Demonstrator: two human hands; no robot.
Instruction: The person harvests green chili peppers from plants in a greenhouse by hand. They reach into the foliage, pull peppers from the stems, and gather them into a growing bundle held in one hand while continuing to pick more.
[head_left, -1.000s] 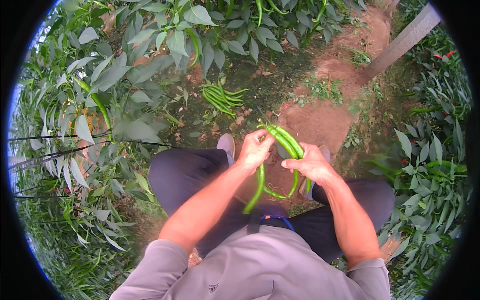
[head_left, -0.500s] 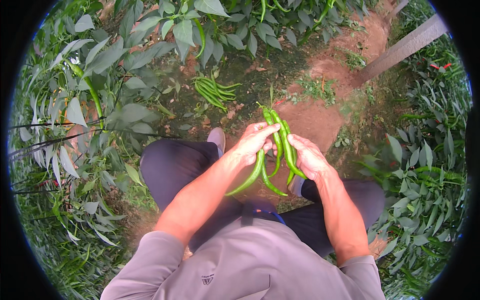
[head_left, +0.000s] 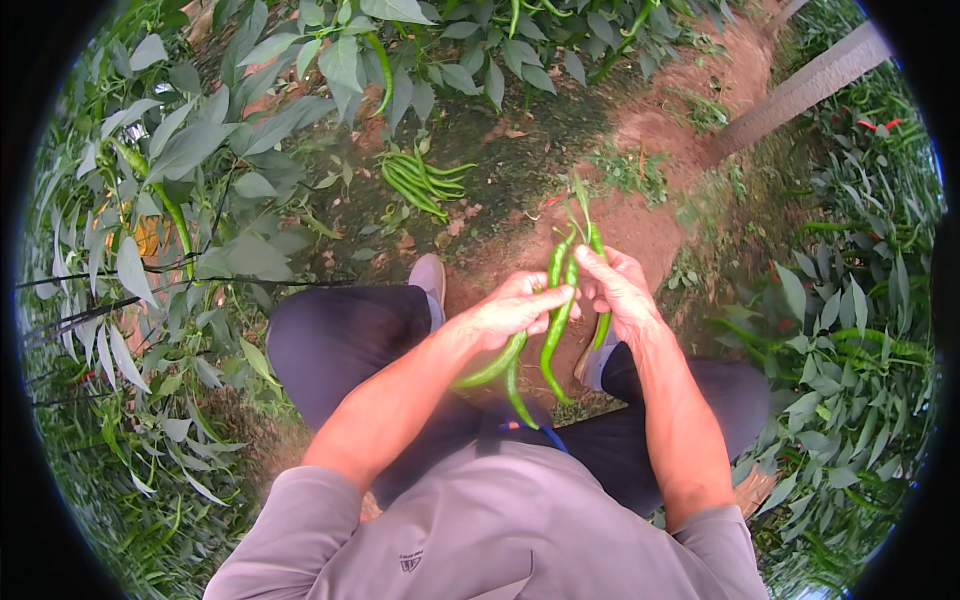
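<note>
Several long green chili peppers (head_left: 552,358) hang from my left hand (head_left: 508,308), whose thumb presses across them while their curved tips point down toward my lap. Close beside it, my right hand (head_left: 622,292) is closed on another green chili pepper (head_left: 602,328), with thumb and fingers around its upper part. The stems of the peppers stick up between the two hands. Some fingertips of both hands are hidden behind the peppers. On the ground ahead and to the left lies a small pile of picked green chili peppers (head_left: 420,182).
Leafy pepper plants (head_left: 130,250) with hanging fruit crowd the left, and more plants (head_left: 850,320) line the right. Thin dark lines (head_left: 110,290) cross the left foliage. A slanting grey post (head_left: 800,90) stands at the far right beside bare reddish soil (head_left: 650,225).
My hands have drawn slightly apart, the right one moving up and right with a pepper. The bunch in my left hand has shifted and hangs lower.
</note>
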